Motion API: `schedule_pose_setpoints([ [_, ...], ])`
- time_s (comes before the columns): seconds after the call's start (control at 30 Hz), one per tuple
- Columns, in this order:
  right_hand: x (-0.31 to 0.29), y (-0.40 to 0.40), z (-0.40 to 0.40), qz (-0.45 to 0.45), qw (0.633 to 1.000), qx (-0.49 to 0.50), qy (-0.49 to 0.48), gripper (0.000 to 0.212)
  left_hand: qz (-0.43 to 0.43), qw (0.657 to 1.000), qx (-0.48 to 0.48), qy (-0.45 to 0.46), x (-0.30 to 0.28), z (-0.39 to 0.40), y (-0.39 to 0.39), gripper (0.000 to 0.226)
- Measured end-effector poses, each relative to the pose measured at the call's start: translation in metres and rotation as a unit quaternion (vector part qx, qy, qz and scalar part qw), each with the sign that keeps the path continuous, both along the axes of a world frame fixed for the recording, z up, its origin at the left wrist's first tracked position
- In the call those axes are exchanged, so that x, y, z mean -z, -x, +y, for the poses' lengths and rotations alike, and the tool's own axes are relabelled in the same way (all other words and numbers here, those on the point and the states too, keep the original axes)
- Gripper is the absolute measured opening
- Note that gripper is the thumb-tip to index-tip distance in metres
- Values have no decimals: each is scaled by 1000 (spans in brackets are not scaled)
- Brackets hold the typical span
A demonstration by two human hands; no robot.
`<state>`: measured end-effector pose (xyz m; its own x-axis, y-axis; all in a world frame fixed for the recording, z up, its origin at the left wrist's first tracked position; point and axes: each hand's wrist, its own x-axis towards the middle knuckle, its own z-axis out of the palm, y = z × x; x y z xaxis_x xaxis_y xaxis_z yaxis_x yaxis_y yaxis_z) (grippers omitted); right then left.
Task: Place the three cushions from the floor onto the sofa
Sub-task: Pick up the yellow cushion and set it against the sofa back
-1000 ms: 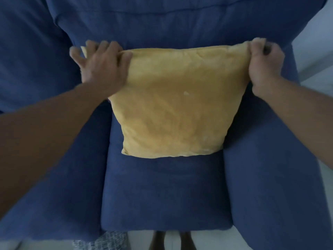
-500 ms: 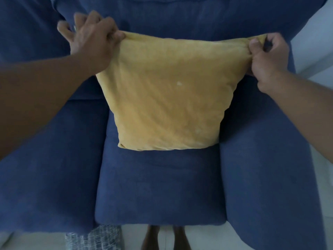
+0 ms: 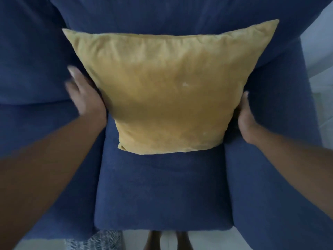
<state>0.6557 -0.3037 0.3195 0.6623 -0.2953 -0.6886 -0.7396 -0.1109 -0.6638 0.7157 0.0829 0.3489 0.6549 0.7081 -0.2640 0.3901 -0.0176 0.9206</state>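
The left hand (image 3: 84, 100) lies flat and spread against the left edge of the square mustard-yellow velvet cushion (image 3: 169, 92); it presses and does not grip. The right hand (image 3: 245, 120) is likewise unclenched, palm against the right edge, with the fingers partly hidden behind the fabric. The cushion stands upright on the seat of the dark blue fabric sofa (image 3: 162, 192), leaning on the backrest between the armrests. Judgement: this cushion is placed, pending release. A patterned item (image 3: 93, 239) on the floor by the sofa's front edge cannot be identified. Other cushions are not in view, so the remaining count cannot be confirmed.
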Motion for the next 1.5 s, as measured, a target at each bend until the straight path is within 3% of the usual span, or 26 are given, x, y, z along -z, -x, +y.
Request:
schedule_pose_setpoints([
  [0.1, 26, 31, 16, 112, 993, 7, -22, 69, 110, 964, 174, 171, 18, -19, 39, 90],
  [0.27, 37, 43, 32, 128, 990, 30, -46, 56, 48, 953, 178, 238, 16, -26, 17, 85],
  [0.37, 27, 33, 28, 125, 991, 34, -27, 73, -7, 954, 182, 238, 16, -21, 12, 82],
  [0.43, 11, 14, 23, 19, 998, 62, -11, 83, -26, 963, 165, 214, 10, -18, 9, 75],
  [0.53, -20, -22, 18, -170, 978, 78, -91, 88, -31, 985, 132, 109, -3, -15, -6, 47],
  [0.67, -30, -39, 21, -224, 969, 63, -76, 56, -70, 990, 108, 64, -5, -9, -27, 41],
  [0.73, -23, -35, 18, -227, 968, 82, -62, 64, -60, 990, 114, 48, -3, -8, -27, 40],
  [0.8, -16, -24, 16, -254, 962, 100, 25, 77, -48, 993, 110, -13, -6, -10, -18, 40],
  [0.87, -11, -8, 17, -321, 915, 75, 235, 80, -91, 987, 67, -113, -15, -18, -5, 40],
  [0.93, -15, 7, 31, -422, 808, -48, 408, 71, -167, 946, 65, -270, -26, -34, 16, 41],
  [1.0, -15, 23, 57, -482, 704, -198, 483, 71, -220, 861, 190, -417, -20, -64, 44, 49],
  [1.1, -12, 46, 99, -472, 630, -340, 515, 74, -202, 734, 402, -508, 1, -105, 79, 64],
  [1.2, -8, 32, 94, -419, 625, -370, 546, 75, -117, 650, 472, -583, 12, -108, 72, 75],
  [1.3, -17, 2, 57, -345, 623, -390, 584, 81, -47, 600, 491, -630, 7, -84, 46, 78],
  [1.37, -25, -7, 33, -309, 644, -384, 585, 83, -12, 601, 491, -631, 0, -64, 34, 78],
  [1.5, -46, -8, -9, -240, 712, -355, 556, 82, 71, 634, 468, -612, -18, -15, 33, 81],
])
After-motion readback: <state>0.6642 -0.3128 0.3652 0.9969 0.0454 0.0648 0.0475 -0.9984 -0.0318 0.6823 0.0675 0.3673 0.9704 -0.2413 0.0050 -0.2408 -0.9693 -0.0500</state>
